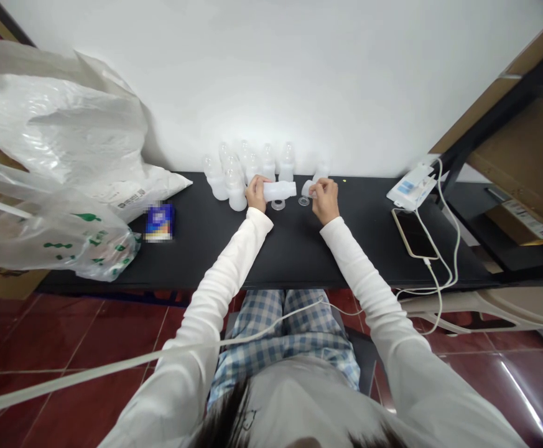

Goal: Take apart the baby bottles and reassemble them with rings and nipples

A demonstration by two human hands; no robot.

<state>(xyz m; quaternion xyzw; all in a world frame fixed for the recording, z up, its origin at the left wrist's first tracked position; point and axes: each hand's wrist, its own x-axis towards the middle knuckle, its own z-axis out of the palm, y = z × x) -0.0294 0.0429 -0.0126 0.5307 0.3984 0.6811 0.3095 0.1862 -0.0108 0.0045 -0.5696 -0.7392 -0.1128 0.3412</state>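
Note:
My left hand [256,194] is closed round the base end of a white translucent bottle [280,190], which lies on its side in the air with its mouth pointing right. My right hand [325,200] pinches a small white ring-like part [307,188] just right of that mouth, apart from it. On the table, a clear round piece [278,204] lies below the bottle, and another clear ring [303,201] lies under my right fingers. Behind my hands stand several white bottles with clear domed tops [236,190]. One more pale bottle-like thing [321,169] stands behind my right hand, partly hidden.
A black table [196,249] runs along a white wall. At left are a big white plastic bag [56,124], a clear bag with green print [89,242] and a blue box [160,222]. To the right lie a phone [415,233], a white case [412,185] and cables [455,236].

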